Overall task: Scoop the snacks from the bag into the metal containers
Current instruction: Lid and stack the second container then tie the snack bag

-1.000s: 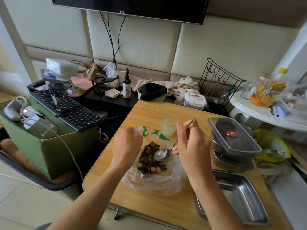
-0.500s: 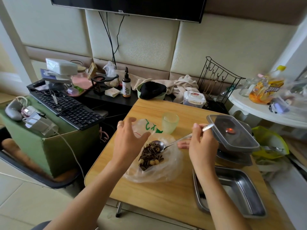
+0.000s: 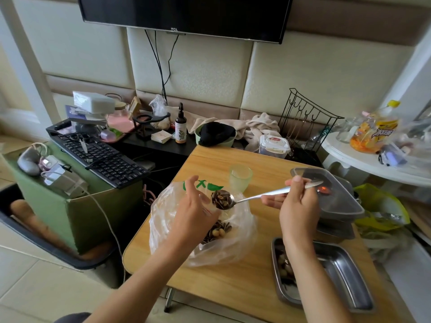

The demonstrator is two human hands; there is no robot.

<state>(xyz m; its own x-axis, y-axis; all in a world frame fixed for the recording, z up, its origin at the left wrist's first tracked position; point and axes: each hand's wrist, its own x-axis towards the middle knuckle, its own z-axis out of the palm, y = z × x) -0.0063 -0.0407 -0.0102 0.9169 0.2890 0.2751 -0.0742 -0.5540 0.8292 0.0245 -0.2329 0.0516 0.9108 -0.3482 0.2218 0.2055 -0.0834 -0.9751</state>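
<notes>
Now holds a spoon (image 3: 256, 197) by the end of its handle in the right hand (image 3: 299, 206), fingers curled round the metal, with the bowl heaped with dark striped seeds and raised above the mouth of the clear plastic bag (image 3: 163, 227). Cups the left hand (image 3: 192, 213) against the bag's upper plastic, just beside the loaded bowl, thumb spread away from loosely curved fingers; cannot tell whether pinching the plastic or only resting on it. Has more snacks (image 3: 217, 231), seeds mixed with pale round nuts, lying low in the bag on the wooden tabletop (image 3: 233, 287). Has a shallow metal container (image 3: 345, 276) under the right forearm at the tabletop's near right corner, with a few snacks at its left end, partly hidden by the arm. Has, behind the right hand, a stack of containers (image 3: 338, 201) under a clear lid, and a pale green cup (image 3: 240, 178) just beyond the bag.
</notes>
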